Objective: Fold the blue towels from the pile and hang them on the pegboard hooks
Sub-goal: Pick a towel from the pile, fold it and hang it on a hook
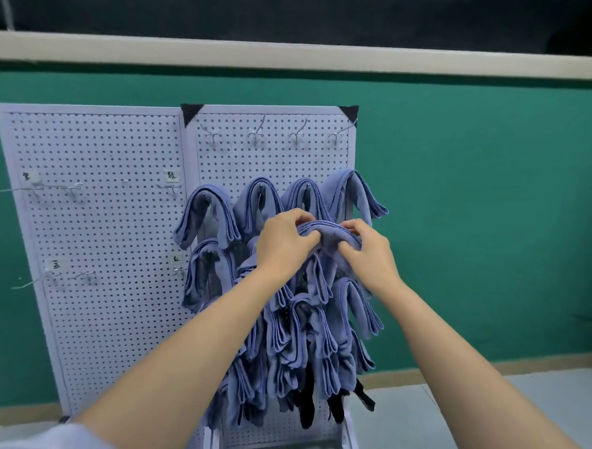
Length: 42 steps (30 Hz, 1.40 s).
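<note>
A folded blue towel arches in front of the right white pegboard, held by both hands. My left hand grips its left end with curled fingers, and my right hand pinches its right end. Several folded blue towels hang in rows over hooks on this board, around and below my hands. The hook behind the held towel is hidden. Bare metal hooks line the top row.
The left pegboard carries a few bare hooks and small paper labels. Both boards lean against a green wall. Dark items dangle under the lowest towels. A pale floor lies to the right.
</note>
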### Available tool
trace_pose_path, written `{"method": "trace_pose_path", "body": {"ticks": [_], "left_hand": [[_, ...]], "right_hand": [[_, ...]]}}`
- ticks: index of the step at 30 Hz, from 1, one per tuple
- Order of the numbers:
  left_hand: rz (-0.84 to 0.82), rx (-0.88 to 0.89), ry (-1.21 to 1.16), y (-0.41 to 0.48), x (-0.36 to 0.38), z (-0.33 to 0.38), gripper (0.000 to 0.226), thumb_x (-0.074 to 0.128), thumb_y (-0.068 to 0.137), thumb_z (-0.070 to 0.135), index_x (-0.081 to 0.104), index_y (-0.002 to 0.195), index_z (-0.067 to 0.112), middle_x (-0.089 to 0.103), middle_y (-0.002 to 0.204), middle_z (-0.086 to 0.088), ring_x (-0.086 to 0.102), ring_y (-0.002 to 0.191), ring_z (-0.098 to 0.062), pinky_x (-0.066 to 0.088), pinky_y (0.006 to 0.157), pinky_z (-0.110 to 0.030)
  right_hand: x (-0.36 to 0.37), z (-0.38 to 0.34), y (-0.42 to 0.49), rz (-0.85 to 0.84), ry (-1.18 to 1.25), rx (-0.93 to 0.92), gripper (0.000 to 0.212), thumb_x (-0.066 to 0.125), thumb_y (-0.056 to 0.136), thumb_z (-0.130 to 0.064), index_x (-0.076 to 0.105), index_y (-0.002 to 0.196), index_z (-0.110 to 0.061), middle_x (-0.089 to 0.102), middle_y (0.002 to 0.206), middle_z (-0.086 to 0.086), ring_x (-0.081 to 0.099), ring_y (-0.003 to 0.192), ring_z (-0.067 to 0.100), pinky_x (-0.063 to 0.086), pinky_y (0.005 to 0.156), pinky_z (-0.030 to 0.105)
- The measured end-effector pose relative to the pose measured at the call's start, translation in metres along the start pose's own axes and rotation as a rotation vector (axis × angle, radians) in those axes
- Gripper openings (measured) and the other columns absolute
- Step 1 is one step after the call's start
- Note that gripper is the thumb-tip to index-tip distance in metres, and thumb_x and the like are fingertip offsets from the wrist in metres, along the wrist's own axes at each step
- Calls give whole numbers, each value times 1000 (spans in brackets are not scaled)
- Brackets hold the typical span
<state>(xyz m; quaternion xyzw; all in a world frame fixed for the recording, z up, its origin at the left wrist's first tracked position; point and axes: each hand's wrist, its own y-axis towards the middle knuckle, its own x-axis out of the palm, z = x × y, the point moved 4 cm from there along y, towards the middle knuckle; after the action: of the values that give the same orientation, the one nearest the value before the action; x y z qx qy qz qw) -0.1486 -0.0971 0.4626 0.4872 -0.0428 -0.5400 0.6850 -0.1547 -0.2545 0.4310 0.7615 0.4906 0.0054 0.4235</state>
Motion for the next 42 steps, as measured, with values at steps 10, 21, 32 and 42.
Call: {"method": "trace_pose_path", "body": {"ticks": [10, 21, 32, 42], "left_hand": [[71, 257, 114, 93, 56, 33, 45, 57, 88, 10, 52, 133, 16, 51, 125, -4, 48, 114, -23, 44, 90, -35], [388, 344, -122, 222, 35, 93, 26, 53, 80, 1, 59, 102, 14, 63, 102, 1, 56, 91, -18, 48, 70, -31], [275, 90, -148, 259, 95, 21, 22, 51, 85, 4, 57, 104, 14, 63, 102, -1, 56, 90, -22, 36, 67, -26], [134, 38, -129, 216, 81, 11, 28, 60, 91, 18, 53, 118, 19, 58, 115, 3, 55, 92, -15, 49, 77, -33]], "right_hand": [[-53, 4, 111, 268, 153, -58, 21, 56, 82, -6, 60, 93, -24, 63, 87, -9, 57, 84, 12, 39, 72, 18], [-92, -30, 231, 525, 172, -172, 26, 52, 83, -8, 62, 106, -13, 61, 88, -5, 56, 86, 16, 44, 80, 27], [-32, 32, 276, 231, -7, -32, 31, 57, 82, 1, 63, 110, -11, 68, 104, 9, 57, 89, 20, 37, 73, 18], [-39, 28, 226, 192, -25, -62, 37, 63, 89, -18, 56, 124, -16, 60, 107, -1, 56, 90, 17, 46, 85, 30]]}}
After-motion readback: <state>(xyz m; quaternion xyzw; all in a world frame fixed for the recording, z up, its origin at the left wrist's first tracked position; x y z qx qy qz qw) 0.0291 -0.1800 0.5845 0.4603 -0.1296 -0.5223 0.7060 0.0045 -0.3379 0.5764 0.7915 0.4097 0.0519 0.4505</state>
